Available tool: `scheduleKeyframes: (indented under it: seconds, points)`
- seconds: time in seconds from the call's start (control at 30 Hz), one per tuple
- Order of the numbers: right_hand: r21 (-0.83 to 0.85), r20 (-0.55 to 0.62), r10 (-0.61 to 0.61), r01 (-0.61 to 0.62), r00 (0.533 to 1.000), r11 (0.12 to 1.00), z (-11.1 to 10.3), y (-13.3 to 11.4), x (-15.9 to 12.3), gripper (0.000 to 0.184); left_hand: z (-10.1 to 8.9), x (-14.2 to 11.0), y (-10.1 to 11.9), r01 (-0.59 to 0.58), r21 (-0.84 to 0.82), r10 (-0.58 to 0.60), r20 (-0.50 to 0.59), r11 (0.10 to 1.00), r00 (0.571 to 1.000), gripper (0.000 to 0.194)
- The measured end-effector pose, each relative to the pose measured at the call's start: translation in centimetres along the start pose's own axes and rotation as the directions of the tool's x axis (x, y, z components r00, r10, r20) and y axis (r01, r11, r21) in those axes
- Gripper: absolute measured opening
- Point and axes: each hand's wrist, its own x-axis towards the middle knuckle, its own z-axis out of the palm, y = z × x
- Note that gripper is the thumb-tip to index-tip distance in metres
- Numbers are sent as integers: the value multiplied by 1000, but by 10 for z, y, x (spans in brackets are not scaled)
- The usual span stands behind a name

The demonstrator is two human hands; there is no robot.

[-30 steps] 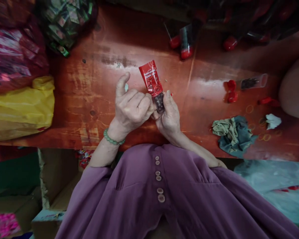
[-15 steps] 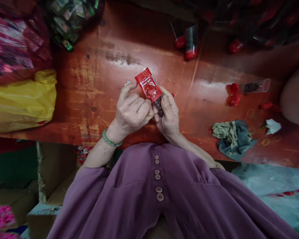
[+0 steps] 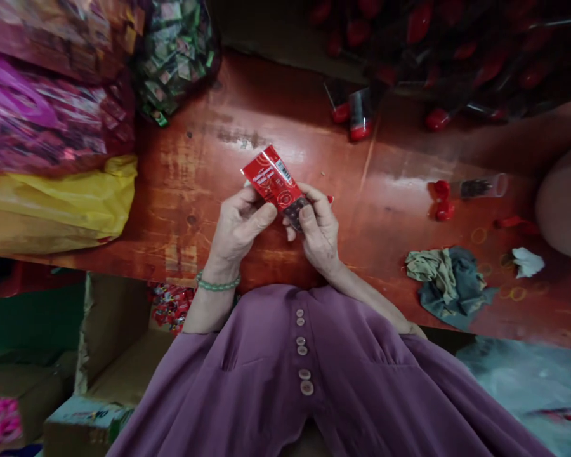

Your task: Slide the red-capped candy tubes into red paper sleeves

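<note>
A red printed packet slants up and left between my two hands; dark round balls show through its lower end. My left hand grips its left side, thumb on the front and fingers behind it. Around the lower end, where the balls are, my right hand is closed, with its thumb on the front. A small red piece shows just past my right fingers, mostly hidden.
Bags of small packets and a yellow bag stand at left. Clear tubes with red caps lie at the back. To the right are an open tube of dark pieces, crumpled cloths and rubber bands.
My left hand has gone from curled fingers at the packet's lower edge to holding its left side with the thumb. The packet has turned slightly, its top leaning further left. The view has shifted.
</note>
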Motion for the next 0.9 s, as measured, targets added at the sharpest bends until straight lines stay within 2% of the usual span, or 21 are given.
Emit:
scheduleKeyframes:
  seconds: [0.1,0.23,0.3,0.4,0.5,0.6,0.73,0.8,0.9]
  points:
    - [-87,93,-18,26,996,996,-2,-1,-4,35,8,2,3,98,-67,-98,12,993,995,30]
    - [-290,132,-24,62,991,955,-7,-3,-4,32,13,2,5,139,-195,-147,-30,971,989,27]
    - [-377,157,-81,136,984,916,-11,-5,-1,31,12,1,4,133,-207,-147,-56,969,988,26]
    - [-434,232,-142,233,962,870,-17,-9,5,28,10,0,4,86,-127,-98,-98,988,990,22]
    - [-346,266,-68,161,961,925,-19,-10,10,27,10,2,4,79,-96,-90,-117,992,989,23]
    - [-206,265,14,42,964,978,-19,-8,11,26,14,7,2,129,-185,-148,-95,974,984,30]
    - [-317,157,-36,85,987,945,-17,-8,9,24,21,10,-5,113,-254,-145,-110,961,983,33]
    - [-309,148,-33,78,988,948,-16,-9,9,24,24,9,-8,108,-253,-141,-117,961,983,35]
    - [-82,208,62,-46,976,996,-15,-8,9,27,27,8,-7,131,-219,-159,-114,967,981,38]
